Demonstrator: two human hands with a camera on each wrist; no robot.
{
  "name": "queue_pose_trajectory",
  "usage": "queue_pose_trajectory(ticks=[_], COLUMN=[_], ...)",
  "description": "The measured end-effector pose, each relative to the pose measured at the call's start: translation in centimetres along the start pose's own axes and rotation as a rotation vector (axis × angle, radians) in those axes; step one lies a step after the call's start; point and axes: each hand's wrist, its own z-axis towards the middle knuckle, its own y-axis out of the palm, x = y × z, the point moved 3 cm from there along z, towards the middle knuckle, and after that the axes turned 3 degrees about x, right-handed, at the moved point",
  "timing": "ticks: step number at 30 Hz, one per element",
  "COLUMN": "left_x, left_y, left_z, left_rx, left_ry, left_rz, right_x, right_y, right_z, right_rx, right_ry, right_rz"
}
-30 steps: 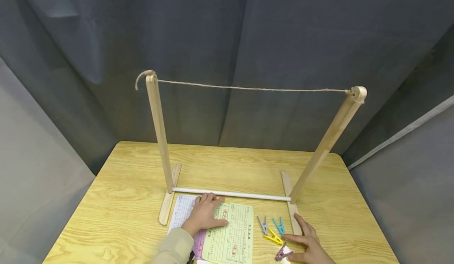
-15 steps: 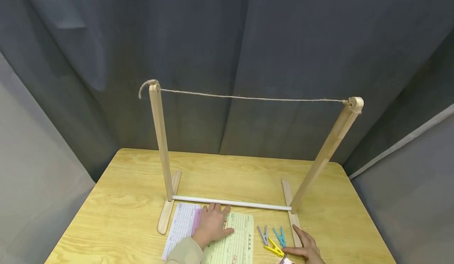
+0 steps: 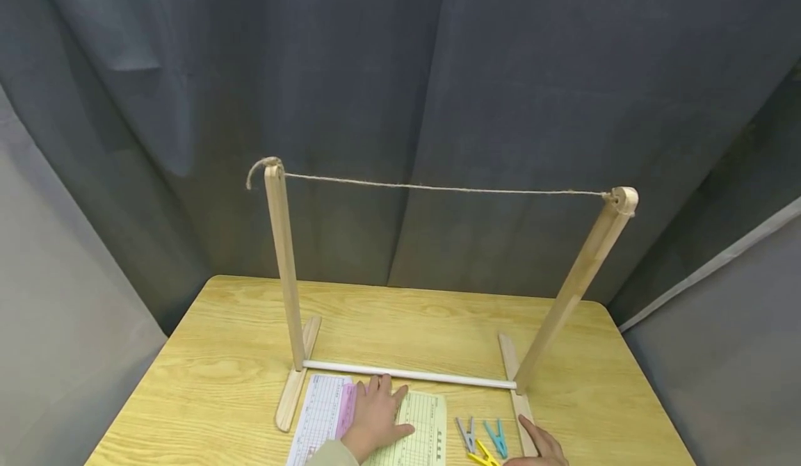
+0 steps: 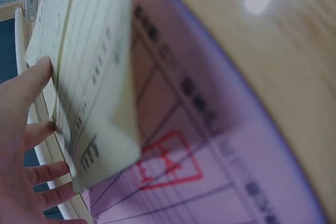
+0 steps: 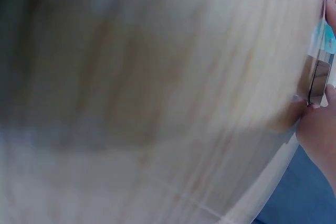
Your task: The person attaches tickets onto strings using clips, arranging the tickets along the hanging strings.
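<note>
My left hand (image 3: 378, 421) rests on overlapping paper forms with its fingers spread. Under it lies a pale green form (image 3: 427, 421); a purple form (image 3: 345, 410) and a white form (image 3: 319, 414) show to its left. In the left wrist view, the green form (image 4: 102, 108) lifts in a curve above the purple one (image 4: 231, 150), and fingertips touch its edge. My right hand (image 3: 544, 446) lies at the rack's right foot (image 3: 523, 421), fingers loosely bent, close to a yellow clothespin (image 3: 482, 455). A blue clothespin (image 3: 497, 438) and a grey clothespin (image 3: 466, 435) lie beyond.
A wooden rack stands behind the forms, with a left post (image 3: 284, 264), a right post (image 3: 576, 285) and a white bottom bar (image 3: 407, 374). Twine (image 3: 438, 188) stretches between the post tops. Dark curtains (image 3: 313, 69) hang behind the table (image 3: 188, 375).
The head view has tilted up, so everything sits lower and a purple clothespin has left the frame. My left hand has slid slightly right over the forms, uncovering more of the purple one.
</note>
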Motion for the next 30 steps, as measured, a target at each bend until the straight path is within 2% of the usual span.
queue_pose_trajectory(ticks=[2,5,9,14,16,20,23,28,30], left_x=[0.0,0.0,0.0,0.1,0.2,0.4,0.6,0.7,0.8], left_y=[0.0,0.1,0.1,0.1,0.1,-0.1,-0.2,-0.1,-0.1], left_z=[0.0,-0.1,-0.2,-0.1,-0.1,-0.1,0.0,0.1,0.2], left_rx=[-0.003,-0.011,-0.014,0.006,0.023,0.072,0.108,0.19,0.22], left_ry=[-0.001,0.001,0.001,0.004,0.01,0.026,0.037,0.087,0.103], left_rz=[-0.007,-0.012,-0.03,-0.05,-0.057,-0.062,-0.068,-0.06,-0.071], right_x=[0.0,0.4,1.0,1.0,0.9,0.1,-0.2,0.4,0.5], right_y=[0.0,0.1,0.4,0.2,0.0,-0.5,-0.6,-0.6,-0.8], right_z=[-0.4,-0.7,-0.5,-0.1,-0.2,-0.2,-0.2,-0.5,-0.4], right_rx=[0.1,0.194,0.214,0.224,0.223,0.215,0.223,0.252,0.273], right_ry=[-0.144,-0.237,-0.302,-0.38,-0.363,-0.231,-0.166,-0.176,-0.211], right_rz=[-0.061,-0.06,0.042,0.103,0.116,0.111,0.095,0.096,0.111])
